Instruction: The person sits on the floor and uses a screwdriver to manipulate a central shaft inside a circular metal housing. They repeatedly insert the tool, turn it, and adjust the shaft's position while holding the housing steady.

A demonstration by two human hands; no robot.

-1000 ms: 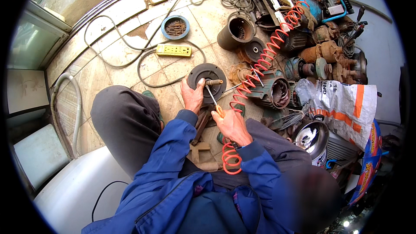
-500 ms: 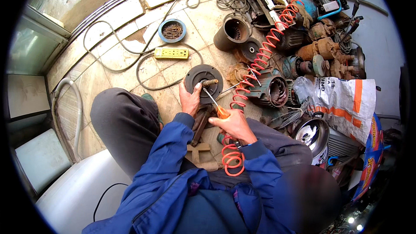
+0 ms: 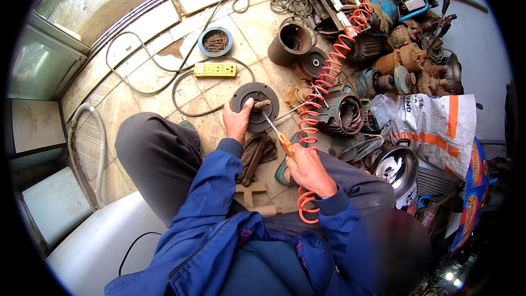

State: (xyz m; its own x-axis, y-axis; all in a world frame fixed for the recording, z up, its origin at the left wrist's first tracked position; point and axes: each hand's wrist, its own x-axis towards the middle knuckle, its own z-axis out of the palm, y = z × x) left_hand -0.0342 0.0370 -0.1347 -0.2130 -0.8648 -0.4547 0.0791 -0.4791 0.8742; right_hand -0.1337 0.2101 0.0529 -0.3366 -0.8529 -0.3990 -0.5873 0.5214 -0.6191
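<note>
Between my knees is a round dark metal end cover (image 3: 242, 95) with a stubby brass-coloured shaft (image 3: 262, 103) standing out of its middle. My left hand (image 3: 235, 124) grips its left rim, thumb on the face and fingers out of sight behind it. My right hand (image 3: 311, 172) is wrapped round the orange handle of a screwdriver (image 3: 285, 144). The screwdriver's tip reaches the cover just below the shaft; whether it touches I cannot tell. A dark rag (image 3: 257, 154) lies on the floor below the cover, beside a small wooden piece (image 3: 251, 193).
A coiled red air hose (image 3: 329, 77) hangs across the right side. Motor housings (image 3: 342, 112) and rusty parts crowd the right. Ahead are a yellow power strip (image 3: 215, 70), a blue bowl of bolts (image 3: 215, 41) and a hollow cylinder (image 3: 289, 42). A white sack (image 3: 433, 126) lies far right.
My right hand has drawn down and to the right, and more of the screwdriver's handle shows. The end cover has shifted slightly left, still in my left hand.
</note>
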